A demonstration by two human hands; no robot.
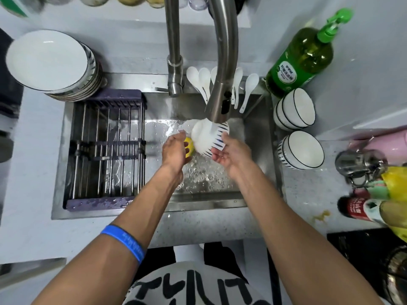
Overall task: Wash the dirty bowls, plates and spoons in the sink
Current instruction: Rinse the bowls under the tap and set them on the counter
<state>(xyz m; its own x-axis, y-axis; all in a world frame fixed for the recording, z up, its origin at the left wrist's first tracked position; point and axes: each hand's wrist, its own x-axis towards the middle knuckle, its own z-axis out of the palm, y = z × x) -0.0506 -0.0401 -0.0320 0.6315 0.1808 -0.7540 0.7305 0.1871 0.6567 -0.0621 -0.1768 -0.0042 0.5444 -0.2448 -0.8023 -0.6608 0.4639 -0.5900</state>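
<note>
A green pump bottle (301,60) stands at the sink's back right corner, a purple-framed wire rack (105,148) spans the basin's left half, jars (123,0) line the back edge, and a pink flask (383,146) and red-labelled bottle (356,206) lie far right.

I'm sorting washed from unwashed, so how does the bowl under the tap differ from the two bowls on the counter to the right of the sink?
The bowl under the tap is tipped on its side in the right hand, with water running over it; the two counter bowls rest untouched, out of the water. The held bowl is over the sink; the others sit beside it. All three are white with dark stripes outside.
</note>
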